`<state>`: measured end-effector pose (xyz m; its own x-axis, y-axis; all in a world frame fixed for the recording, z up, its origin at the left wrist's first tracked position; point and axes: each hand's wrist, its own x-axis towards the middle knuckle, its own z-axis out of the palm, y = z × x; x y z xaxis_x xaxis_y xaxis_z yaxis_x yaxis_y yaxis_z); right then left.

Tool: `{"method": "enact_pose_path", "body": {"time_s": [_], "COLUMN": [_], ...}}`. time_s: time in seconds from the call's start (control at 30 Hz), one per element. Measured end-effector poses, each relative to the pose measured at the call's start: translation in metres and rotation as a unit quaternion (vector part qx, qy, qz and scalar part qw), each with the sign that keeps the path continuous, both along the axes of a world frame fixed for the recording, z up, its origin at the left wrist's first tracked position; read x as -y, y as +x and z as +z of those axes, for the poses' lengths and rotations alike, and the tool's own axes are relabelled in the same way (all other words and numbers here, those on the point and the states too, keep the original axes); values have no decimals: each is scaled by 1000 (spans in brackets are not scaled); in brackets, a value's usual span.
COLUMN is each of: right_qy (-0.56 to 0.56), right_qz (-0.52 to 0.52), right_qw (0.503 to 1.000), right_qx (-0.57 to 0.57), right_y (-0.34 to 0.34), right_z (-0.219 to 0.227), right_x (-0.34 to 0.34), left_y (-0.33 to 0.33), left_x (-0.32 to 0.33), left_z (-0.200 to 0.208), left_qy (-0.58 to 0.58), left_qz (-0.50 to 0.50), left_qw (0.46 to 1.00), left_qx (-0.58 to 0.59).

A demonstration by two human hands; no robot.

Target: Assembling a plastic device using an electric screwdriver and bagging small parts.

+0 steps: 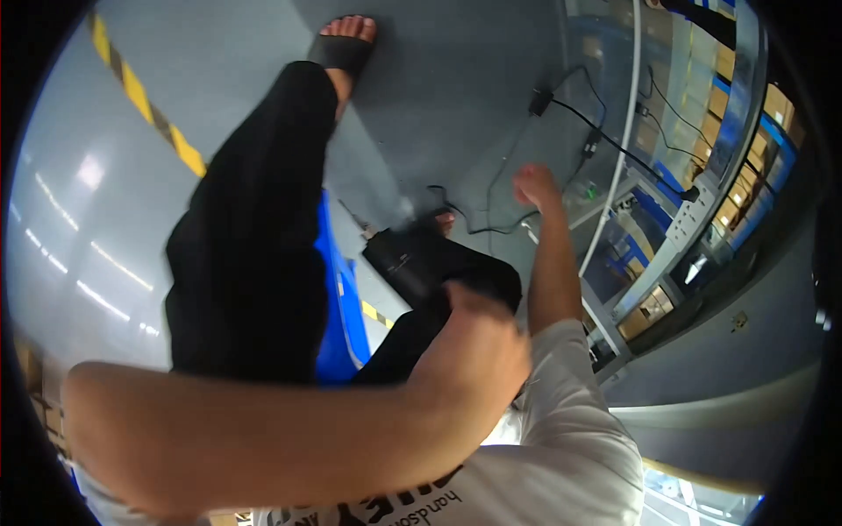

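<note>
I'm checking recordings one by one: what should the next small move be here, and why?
Probably steady the black box with the left grip: the box appears tilted over the bent leg, and that grip is close by, though blur hides whether it holds it. The right grip is apart from the box.

The single view looks steeply down from the person's head, through the left of two side-by-side fisheye lenses. It sits very near the left forearm [254,438], which spreads across the lower left of the frame, and farther from the right hand [537,187], right of centre. The grey floor [447,96] fills the upper middle, while the metal post [745,101] at upper right bends along the dark round rim
</note>
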<state>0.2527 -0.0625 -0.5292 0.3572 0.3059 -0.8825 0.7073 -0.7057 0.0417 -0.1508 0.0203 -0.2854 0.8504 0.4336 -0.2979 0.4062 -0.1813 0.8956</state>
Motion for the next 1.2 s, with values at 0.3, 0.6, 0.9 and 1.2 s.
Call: {"method": "enact_pose_path", "body": {"time_s": [0.3, 0.6, 0.9, 1.2], "right_qy": [182, 296, 375, 421], "right_qz": [-49, -143, 7, -615], "right_qw": [964, 932, 909, 659], "right_qx": [185, 153, 180, -107], "right_y": [54, 186, 44, -18], "right_z": [-125, -175, -153, 45], "right_x": [-29, -83, -28, 64], "left_y": [36, 48, 47, 36], "left_x": [40, 41, 49, 63], "left_z": [-63, -91, -71, -12], "left_qy": [-62, -61, -40, 27], "left_qz": [-47, -145, -254, -312], "left_qw": [996, 979, 957, 949], "left_qx": [-53, -132, -136, -29]}}
